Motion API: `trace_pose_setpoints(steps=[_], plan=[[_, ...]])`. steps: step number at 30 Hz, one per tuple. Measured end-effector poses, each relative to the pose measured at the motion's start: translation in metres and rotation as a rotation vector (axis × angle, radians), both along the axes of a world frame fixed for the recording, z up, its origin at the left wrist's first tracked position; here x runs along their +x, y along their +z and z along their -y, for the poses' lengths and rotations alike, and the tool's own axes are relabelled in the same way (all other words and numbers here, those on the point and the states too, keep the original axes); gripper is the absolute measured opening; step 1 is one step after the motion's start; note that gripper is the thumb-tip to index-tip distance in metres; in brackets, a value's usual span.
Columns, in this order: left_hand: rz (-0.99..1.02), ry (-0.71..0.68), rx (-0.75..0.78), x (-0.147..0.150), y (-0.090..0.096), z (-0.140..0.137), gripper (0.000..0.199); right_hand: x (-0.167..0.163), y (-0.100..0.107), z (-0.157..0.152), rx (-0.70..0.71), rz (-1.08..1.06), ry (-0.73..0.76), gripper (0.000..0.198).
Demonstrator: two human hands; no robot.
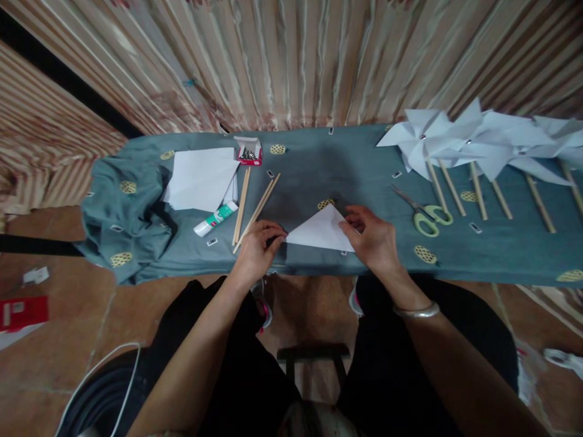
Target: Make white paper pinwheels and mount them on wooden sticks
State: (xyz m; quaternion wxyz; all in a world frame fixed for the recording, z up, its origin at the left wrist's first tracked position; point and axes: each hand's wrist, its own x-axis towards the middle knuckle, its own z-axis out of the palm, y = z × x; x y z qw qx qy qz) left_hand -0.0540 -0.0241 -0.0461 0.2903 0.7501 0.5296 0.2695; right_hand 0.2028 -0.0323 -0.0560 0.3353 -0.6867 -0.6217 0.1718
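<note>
A white sheet of paper (319, 232), folded into a triangle, lies near the front edge of the cloth-covered table. My left hand (259, 250) pinches its left corner between thumb and fingers. At the paper's right side my right hand (371, 235) grips the edge, thumb and fingers closed on it; a silver bangle circles that wrist. Just beyond my left hand are thin wooden sticks (257, 211) and a green and white glue stick (215, 219). To the right of my right hand rest scissors (426, 215) with pale green handles, their blades pointing away to the left.
A stack of white paper (200, 179) sits at the left, beside an open red box (249, 152) of small metal pieces. Several white paper pinwheels (469, 141) on sticks lie at the right. The green cloth (319, 161) bunches up at the left end. A curtain (291, 67) hangs behind.
</note>
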Motion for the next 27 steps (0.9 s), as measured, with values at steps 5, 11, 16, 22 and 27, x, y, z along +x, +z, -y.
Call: trace_pose_setpoints(steps=[5, 11, 16, 22, 27], plan=[[0.016, -0.009, -0.02, -0.001, 0.0, -0.001, 0.018, -0.002, 0.0, 0.003, -0.002, -0.013, -0.039, 0.034], [0.048, -0.015, -0.016, -0.002, 0.0, -0.001, 0.018, -0.004, 0.0, 0.005, 0.003, -0.027, -0.057, 0.033], [0.067, 0.008, -0.021, -0.001, 0.001, 0.0, 0.014, -0.004, -0.002, 0.005, 0.014, -0.027, -0.051, 0.033], [0.072, 0.069, 0.005, 0.005, -0.002, 0.002, 0.009, -0.003, -0.002, 0.004, -0.003, -0.019, -0.044, 0.032], [0.073, 0.099, 0.012, 0.009, -0.003, 0.005, 0.007, -0.002, -0.004, 0.004, -0.01, -0.01, -0.039, 0.033]])
